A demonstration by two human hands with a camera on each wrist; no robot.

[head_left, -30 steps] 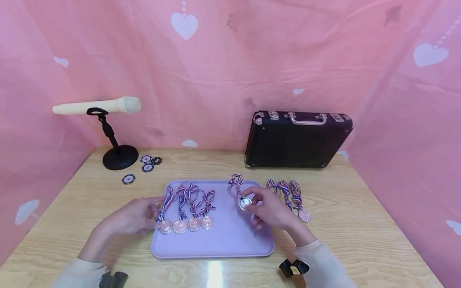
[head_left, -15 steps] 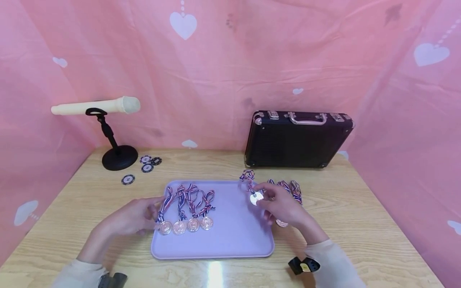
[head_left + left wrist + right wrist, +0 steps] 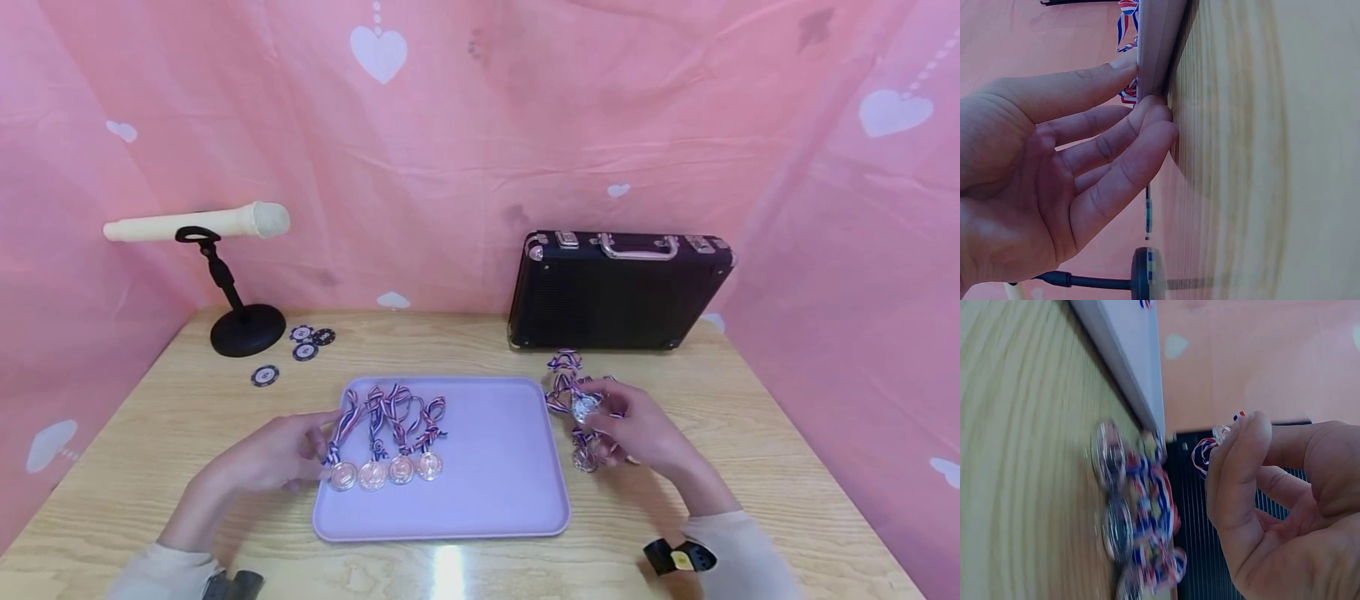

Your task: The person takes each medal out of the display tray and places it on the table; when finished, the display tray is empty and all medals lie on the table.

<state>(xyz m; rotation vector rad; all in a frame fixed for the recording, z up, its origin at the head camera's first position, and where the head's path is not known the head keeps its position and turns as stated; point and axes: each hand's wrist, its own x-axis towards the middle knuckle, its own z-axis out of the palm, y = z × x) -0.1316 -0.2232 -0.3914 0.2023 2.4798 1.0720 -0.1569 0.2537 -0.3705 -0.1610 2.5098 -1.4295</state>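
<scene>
Pink heart-print cloth backed our wooden table (image 3: 750,433), where a lilac tray (image 3: 495,492) carried four medals in a row. Our right hand (image 3: 637,429) pinched a silver medal (image 3: 584,407) between thumb and fingertips, its ribbon trailing toward the far side. It hung just right of the tray, above the loose medals (image 3: 1138,519) on the table. Our left hand (image 3: 281,454), fingers nearly straight, touched the tray's left rim.

Right hand (image 3: 1285,506) pinches a medal (image 3: 1222,432) above loose medals (image 3: 1138,512) lying beside the tray (image 3: 1129,356).
</scene>
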